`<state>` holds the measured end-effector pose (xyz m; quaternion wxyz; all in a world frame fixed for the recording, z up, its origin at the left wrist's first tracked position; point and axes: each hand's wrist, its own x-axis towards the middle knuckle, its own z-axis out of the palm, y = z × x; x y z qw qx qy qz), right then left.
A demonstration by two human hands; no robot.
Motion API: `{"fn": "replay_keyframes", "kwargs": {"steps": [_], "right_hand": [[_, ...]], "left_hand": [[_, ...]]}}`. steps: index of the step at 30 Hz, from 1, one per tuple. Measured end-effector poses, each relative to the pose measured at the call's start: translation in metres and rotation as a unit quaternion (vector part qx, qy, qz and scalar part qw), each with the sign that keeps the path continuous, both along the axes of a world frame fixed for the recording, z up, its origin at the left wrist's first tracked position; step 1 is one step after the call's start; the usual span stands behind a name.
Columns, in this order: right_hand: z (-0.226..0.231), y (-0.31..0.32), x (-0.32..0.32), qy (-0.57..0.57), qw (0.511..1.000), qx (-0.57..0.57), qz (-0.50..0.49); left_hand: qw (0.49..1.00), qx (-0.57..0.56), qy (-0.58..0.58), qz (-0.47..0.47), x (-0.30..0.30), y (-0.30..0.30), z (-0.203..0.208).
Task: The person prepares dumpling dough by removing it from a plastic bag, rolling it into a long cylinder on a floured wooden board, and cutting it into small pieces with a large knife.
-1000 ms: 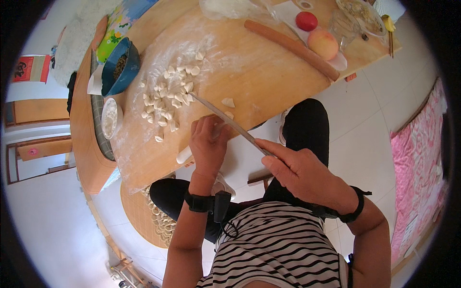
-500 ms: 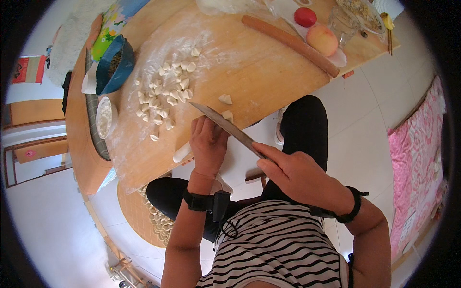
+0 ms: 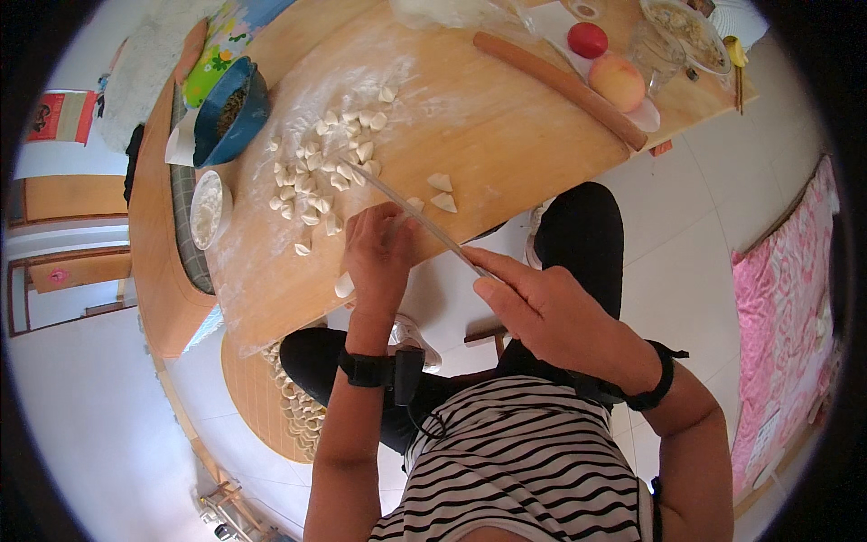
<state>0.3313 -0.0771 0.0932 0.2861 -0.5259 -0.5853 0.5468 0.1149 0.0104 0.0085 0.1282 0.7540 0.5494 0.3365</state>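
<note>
My right hand (image 3: 546, 307) grips a long-bladed kitchen knife (image 3: 424, 219), its blade pointing up and left over the floured wooden table (image 3: 506, 135). My left hand (image 3: 379, 253) is closed around a white dough roll (image 3: 344, 285) at the table's near edge. Only one end of the roll shows below the hand; the fingers hide the rest. The blade lies right beside the left fingertips. Two cut dough pieces (image 3: 442, 191) rest to the right of the blade, and another sits close against it. Many more dough pieces (image 3: 312, 185) are scattered in flour further left.
A blue bowl of dark filling (image 3: 230, 113) and a white bowl of flour (image 3: 210, 210) stand at the left. A rolling pin (image 3: 560, 88), a red round thing (image 3: 588, 40) and a peach (image 3: 617, 83) lie far right. Below the table sits a round board (image 3: 248, 397) with rows of dumplings.
The knife has come away a little and its blade now stands more edge-on. Two dough pieces now lie right of it, where one lay before. The whole view has shifted slightly.
</note>
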Motion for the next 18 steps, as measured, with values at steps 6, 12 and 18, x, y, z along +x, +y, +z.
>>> {"fn": "replay_keyframes", "kwargs": {"steps": [6, 12, 18], "right_hand": [[-0.002, -0.003, 0.001, -0.029, 0.999, -0.029, 0.034], [-0.009, 0.006, -0.001, -0.043, 0.999, -0.004, 0.033], [-0.030, 0.023, -0.021, -0.105, 0.991, 0.080, 0.020]], "left_hand": [[1.000, -0.010, -0.015, 0.009, 0.002, -0.001, -0.001], [1.000, 0.002, 0.004, -0.005, 0.001, 0.000, -0.003], [1.000, 0.003, 0.024, -0.001, 0.002, -0.002, 0.001]]}}
